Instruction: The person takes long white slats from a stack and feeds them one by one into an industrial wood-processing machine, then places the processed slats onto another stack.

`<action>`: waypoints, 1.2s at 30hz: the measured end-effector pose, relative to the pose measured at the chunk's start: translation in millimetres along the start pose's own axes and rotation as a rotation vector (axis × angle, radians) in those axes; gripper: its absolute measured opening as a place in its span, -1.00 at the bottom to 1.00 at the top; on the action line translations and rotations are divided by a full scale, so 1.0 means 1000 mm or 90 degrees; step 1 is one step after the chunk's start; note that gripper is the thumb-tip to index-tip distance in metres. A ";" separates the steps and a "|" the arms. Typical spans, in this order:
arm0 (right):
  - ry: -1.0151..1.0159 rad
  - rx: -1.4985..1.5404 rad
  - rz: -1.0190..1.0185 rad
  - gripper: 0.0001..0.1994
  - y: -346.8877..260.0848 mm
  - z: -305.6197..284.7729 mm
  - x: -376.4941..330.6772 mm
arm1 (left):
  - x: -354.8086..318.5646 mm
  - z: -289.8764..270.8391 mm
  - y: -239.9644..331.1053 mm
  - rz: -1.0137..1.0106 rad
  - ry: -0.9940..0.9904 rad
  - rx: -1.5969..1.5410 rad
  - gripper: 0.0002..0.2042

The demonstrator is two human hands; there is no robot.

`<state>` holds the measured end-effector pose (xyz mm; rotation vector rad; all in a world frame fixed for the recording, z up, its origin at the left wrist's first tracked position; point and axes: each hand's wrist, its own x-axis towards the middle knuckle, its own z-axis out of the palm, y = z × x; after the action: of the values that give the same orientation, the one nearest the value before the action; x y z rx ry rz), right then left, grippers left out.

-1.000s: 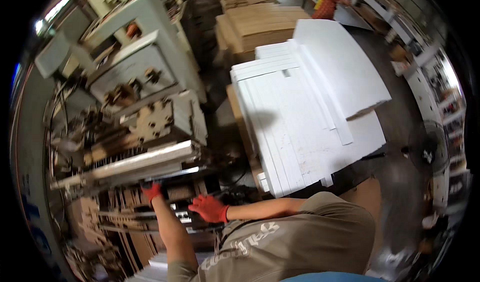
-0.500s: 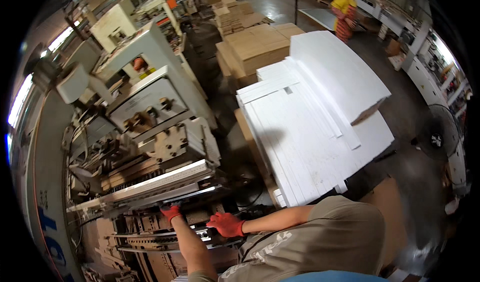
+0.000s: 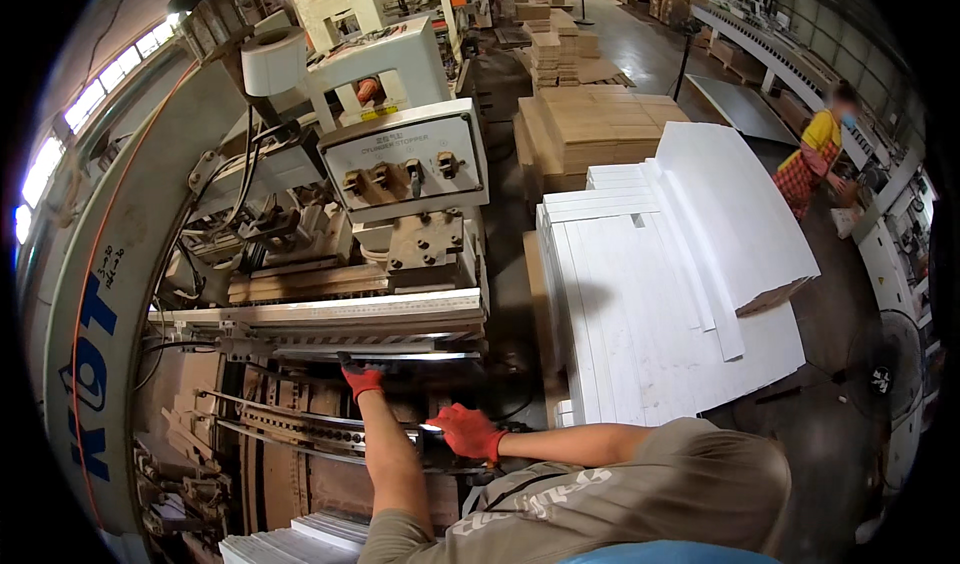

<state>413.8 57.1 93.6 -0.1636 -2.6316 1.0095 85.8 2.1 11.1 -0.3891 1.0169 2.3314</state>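
Both hands wear red gloves with dark fingertips, and they are over the machine bed. My left hand [image 3: 362, 376] reaches to the long metal rail [image 3: 400, 355] at the machine's front edge; its fingers are partly lost against dark parts. To its right and nearer to me, my right hand [image 3: 468, 430] is closed, with curled fingers beside a small shiny metal piece [image 3: 431, 427]. Whatever lies inside those fingers is hidden. Below the hands run slim guide rails and a chain-like track [image 3: 300, 426].
White panels [image 3: 640, 304] are stacked to the right, with cardboard stacks [image 3: 600, 124] behind. A control box with knobs [image 3: 405, 159] sits above the rail. More white boards [image 3: 295, 542] lie at lower left. A co-worker [image 3: 815, 154] stands far right; a fan [image 3: 880, 379] is nearer.
My view has swung, so the machine and stacks sit farther right and more level. White boards have come into view at lower left. Both hands stay near the rail. The co-worker now bends forward.
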 end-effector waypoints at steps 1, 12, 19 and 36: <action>-0.007 0.011 -0.023 -0.63 -0.015 -0.001 0.003 | 0.007 -0.021 0.020 0.031 -0.027 0.007 -0.30; 0.001 -0.004 -0.015 -0.63 -0.010 0.000 0.005 | 0.016 -0.022 0.013 0.009 -0.043 0.028 -0.29; -0.005 -0.032 -0.007 -0.59 0.002 -0.005 0.002 | -0.016 0.026 -0.010 -0.018 0.003 -0.028 -0.29; -0.043 -0.047 0.025 -0.60 -0.009 -0.007 0.003 | -0.028 0.025 -0.007 -0.041 -0.063 -0.106 -0.43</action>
<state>412.8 55.5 104.9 -0.2022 -2.7394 0.9464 111.1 14.0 37.4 -0.3613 0.7555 2.3599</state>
